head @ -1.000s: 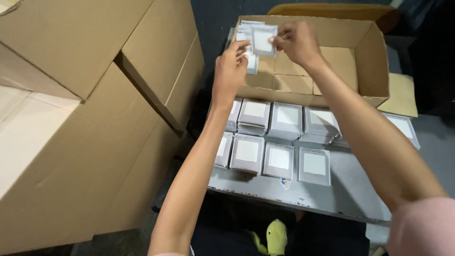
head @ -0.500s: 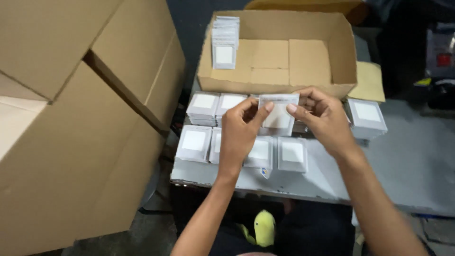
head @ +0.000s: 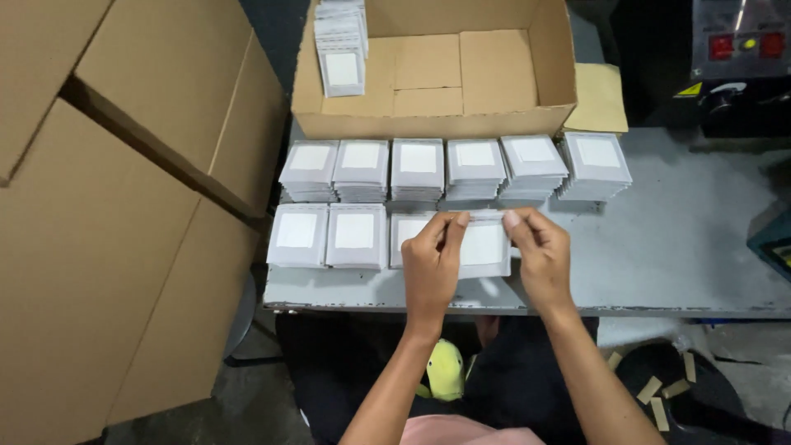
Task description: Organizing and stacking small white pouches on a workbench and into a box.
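Note:
My left hand (head: pixel 432 262) and my right hand (head: pixel 538 254) both pinch the top edge of a flat white packet (head: pixel 484 245), holding it over the front row of packets on the grey table (head: pixel 676 247). To its left lie two more white packets (head: pixel 329 236) in that front row. Behind them stand several stacks of the same white packets (head: pixel 449 168) in a row. At the back sits an open cardboard box (head: pixel 437 70) with an upright bundle of packets (head: pixel 341 45) in its left corner.
Large brown cardboard cartons (head: pixel 115 206) fill the left side, close to the table's edge. A machine with red buttons (head: pixel 737 41) stands at the back right. A flat cardboard piece (head: pixel 597 97) lies beside the box. A yellow object (head: pixel 445 368) sits below the table.
My hands pulled back from the cardboard box with a packet and brought it down toward the near edge of the table. The view shifted along with them.

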